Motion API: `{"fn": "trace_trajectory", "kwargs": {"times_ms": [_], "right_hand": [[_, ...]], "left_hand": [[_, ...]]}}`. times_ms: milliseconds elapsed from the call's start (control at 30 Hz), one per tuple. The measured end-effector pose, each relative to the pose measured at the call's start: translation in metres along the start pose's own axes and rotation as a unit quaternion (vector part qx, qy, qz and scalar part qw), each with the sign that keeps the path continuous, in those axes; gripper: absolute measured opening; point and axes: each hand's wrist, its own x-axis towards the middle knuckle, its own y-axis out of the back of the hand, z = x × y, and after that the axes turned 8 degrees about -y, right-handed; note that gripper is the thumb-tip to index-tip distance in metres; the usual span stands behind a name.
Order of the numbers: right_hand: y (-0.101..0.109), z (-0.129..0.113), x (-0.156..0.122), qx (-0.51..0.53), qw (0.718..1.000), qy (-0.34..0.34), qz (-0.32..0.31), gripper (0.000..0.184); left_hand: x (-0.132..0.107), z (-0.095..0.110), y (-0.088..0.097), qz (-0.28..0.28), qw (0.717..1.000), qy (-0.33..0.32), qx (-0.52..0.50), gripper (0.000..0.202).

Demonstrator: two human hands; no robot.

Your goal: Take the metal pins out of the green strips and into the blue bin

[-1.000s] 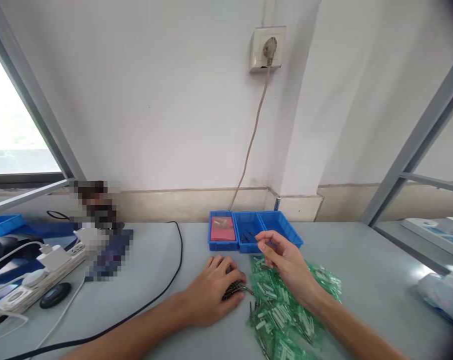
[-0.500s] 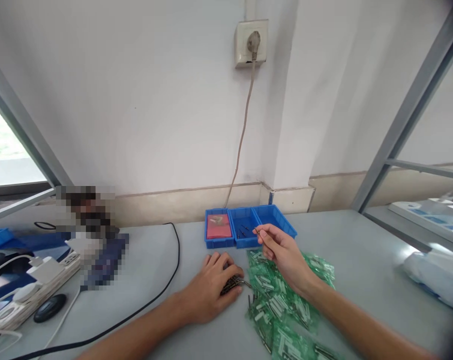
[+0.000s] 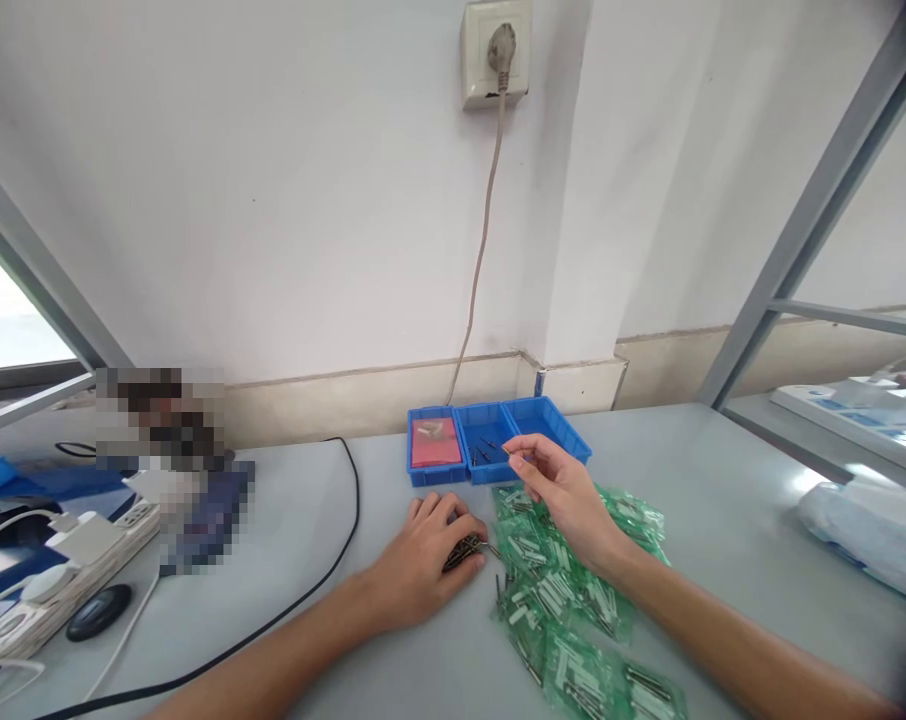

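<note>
Now our right hand (image 3: 565, 490) pinches 1 pin (image 3: 507, 451), apparently, above the bin (image 3: 490, 474); our left hand (image 3: 423, 565) clasps loose pins (image 3: 464, 550). A slack pinch could drop it short.

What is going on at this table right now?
A person works at a grey table. The left hand holds a bunch of pins against it. The right hand pinches one pin at the near edge of the blue tray. Green bags lie under the right forearm.
</note>
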Motion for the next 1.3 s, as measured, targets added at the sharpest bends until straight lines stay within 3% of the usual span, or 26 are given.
{"fn": "trace_trajectory", "kwargs": {"times_ms": [233, 567, 767, 900, 1033, 1300], "right_hand": [[0.000, 0.004, 0.001, -0.011, 1.000, -0.005, -0.001, 0.033], [0.000, -0.019, 0.007, 0.004, 0.987, -0.057, -0.147, 0.035], [0.017, 0.005, 0.016, -0.066, 0.995, 0.050, -0.062, 0.031], [0.026, 0.014, 0.018, -0.087, 0.993, 0.077, -0.023, 0.030], [0.024, 0.014, 0.017, -0.052, 0.996, 0.062, -0.027, 0.033], [0.015, 0.014, 0.008, 0.080, 0.993, -0.046, -0.070, 0.036]], "left_hand": [[0.005, -0.005, -0.005, 0.019, 1.000, -0.006, -0.003, 0.011], [0.004, -0.006, -0.008, 0.013, 1.000, -0.005, 0.000, 0.010], [0.006, -0.007, -0.011, 0.009, 1.000, -0.007, 0.011, 0.008], [0.008, -0.005, -0.010, -0.001, 1.000, -0.004, 0.018, 0.005], [0.008, -0.005, -0.008, -0.012, 1.000, -0.001, 0.022, 0.003], [0.006, -0.008, -0.010, -0.010, 1.000, -0.009, 0.008, 0.004]]}}
